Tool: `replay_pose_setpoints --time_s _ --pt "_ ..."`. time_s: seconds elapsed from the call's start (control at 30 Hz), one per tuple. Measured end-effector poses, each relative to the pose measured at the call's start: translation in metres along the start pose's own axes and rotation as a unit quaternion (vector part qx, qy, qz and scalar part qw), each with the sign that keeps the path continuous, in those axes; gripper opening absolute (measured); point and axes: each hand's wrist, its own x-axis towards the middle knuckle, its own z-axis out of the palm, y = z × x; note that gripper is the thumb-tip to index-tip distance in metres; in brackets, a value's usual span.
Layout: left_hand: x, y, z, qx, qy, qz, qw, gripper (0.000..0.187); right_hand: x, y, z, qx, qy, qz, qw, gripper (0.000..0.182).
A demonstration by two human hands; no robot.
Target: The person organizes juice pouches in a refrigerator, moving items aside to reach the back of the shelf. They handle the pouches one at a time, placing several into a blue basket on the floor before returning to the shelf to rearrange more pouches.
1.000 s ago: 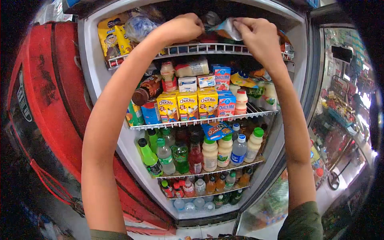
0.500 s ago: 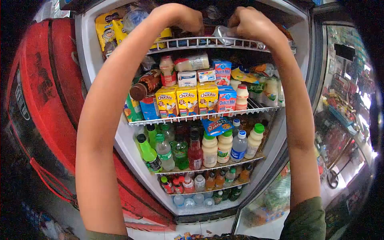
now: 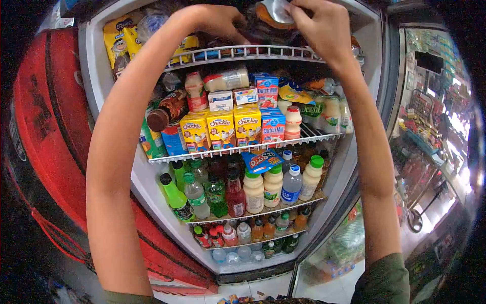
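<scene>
Up at the top shelf point(image 3: 263, 52) of an upright fridge, my right hand point(image 3: 321, 25) pinches the edge of a shiny packet point(image 3: 277, 14), silver with an orange-brown part. My left hand point(image 3: 220, 23) reaches over the same shelf's white wire front, fingers apart and pointing down toward dark packs that I cannot make out. No object shows in it. Left of that hand lie yellow packs point(image 3: 121, 43) and a clear, bluish plastic bundle point(image 3: 152, 24). Below both hands, the second shelf carries yellow Chuckie cartons point(image 3: 221, 129), Dutch Mill cartons point(image 3: 273, 126) and small bottles.
Lower shelves hold several drink bottles point(image 3: 235, 192), with a blue snack pack point(image 3: 263, 161) lying on some tops. A red cooler-like cabinet point(image 3: 45, 137) stands at the left. The open glass door point(image 3: 334, 253) is on the right.
My right hand has lifted the packet above the shelf front and tilted it. My left hand's fingers have spread. The whole view has shifted slightly, so the fridge sits further left.
</scene>
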Motion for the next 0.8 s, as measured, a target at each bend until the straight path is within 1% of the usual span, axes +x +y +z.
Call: replay_pose_setpoints --time_s 0.03,0.07,0.1,0.13,0.2,0.23,0.27,0.3,0.33,0.37,0.4,0.43,0.47,0.5,0.53,0.57,0.6,0.67,0.7,0.73,0.77,0.8 --pt "0.0 -0.003 0.01 0.036 0.136 0.004 0.99 0.046 -0.006 -0.011 -0.003 0.048 0.052 -0.024 0.997 0.011" --pt "-0.005 0.002 0.017 0.073 0.268 0.007 0.961 0.049 -0.01 -0.018 -0.007 0.049 0.052 -0.025 0.997 0.011" --pt "-0.006 0.007 0.018 0.011 0.29 0.02 0.957 0.045 -0.013 -0.025 -0.012 0.07 0.089 -0.03 0.993 0.011" --pt "-0.016 0.027 0.014 0.011 0.289 0.018 0.957 0.045 -0.015 -0.032 -0.017 0.092 0.126 -0.034 0.987 0.01" --pt "-0.036 0.063 0.005 -0.021 0.406 -0.002 0.914 0.037 -0.017 -0.043 -0.037 0.173 0.073 0.054 0.981 0.011" --pt "-0.043 0.061 0.004 0.087 0.439 0.161 0.88 0.041 -0.014 -0.043 -0.043 0.235 0.079 0.066 0.967 0.01" --pt "-0.049 0.061 0.002 0.088 0.437 0.159 0.881 0.041 -0.016 -0.031 -0.032 0.251 0.145 0.017 0.957 0.013" --pt "-0.055 0.06 -0.002 -0.031 0.412 0.175 0.894 0.037 -0.013 -0.023 -0.033 0.302 0.135 0.047 0.942 0.019" --pt "-0.062 0.061 -0.006 -0.15 0.381 0.188 0.893 0.033 -0.009 -0.025 -0.036 0.352 0.126 0.075 0.924 0.028" --pt "-0.067 0.051 -0.006 -0.224 0.368 0.162 0.887 0.027 -0.004 -0.028 -0.034 0.354 0.125 0.076 0.924 0.028" --pt "-0.077 0.046 -0.008 -0.224 0.368 0.161 0.888 0.027 0.0 -0.031 -0.03 0.444 0.075 0.19 0.873 0.037" --pt "-0.089 0.049 -0.013 -0.223 0.374 0.084 0.896 0.026 0.005 -0.037 -0.027 0.521 0.023 0.3 0.798 0.048" --pt "-0.099 0.054 -0.016 -0.222 0.378 0.007 0.899 0.026 0.006 -0.034 -0.017 0.524 -0.072 0.313 0.789 0.057" --pt "-0.106 0.06 -0.016 -0.221 0.379 0.007 0.899 0.026 0.003 -0.006 0.007 0.536 -0.15 0.233 0.797 0.054" --pt "-0.113 0.065 -0.017 -0.172 0.412 0.008 0.895 0.027 0.004 0.01 0.027 0.474 -0.219 0.192 0.831 0.05" --pt "-0.12 0.07 -0.017 -0.122 0.444 0.009 0.888 0.028 0.006 0.024 0.056 0.343 -0.277 0.215 0.872 0.037" --pt "-0.126 0.075 -0.015 -0.118 0.444 0.008 0.888 0.028 0.009 0.034 0.07 0.302 -0.342 0.014 0.89 0.046" --pt "-0.134 0.081 -0.012 0.05 0.509 0.016 0.859 0.032 0.023 0.028 0.087 0.32 -0.457 -0.035 0.829 0.053" --pt "-0.139 0.066 -0.019 0.006 0.466 -0.05 0.883 0.033 0.03 0.026 0.095 0.322 -0.456 -0.037 0.829 0.053" --pt "-0.143 0.067 -0.021 0.008 0.465 -0.052 0.884 0.033 0.037 0.023 0.104 0.273 -0.509 -0.087 0.812 0.058" --pt "-0.148 0.068 -0.022 0.034 0.464 -0.073 0.882 0.033 0.038 0.021 0.111 0.224 -0.558 -0.135 0.788 0.064" --pt "-0.151 0.07 -0.023 0.06 0.462 -0.094 0.88 0.032 0.038 0.021 0.116 0.227 -0.557 -0.136 0.787 0.064"
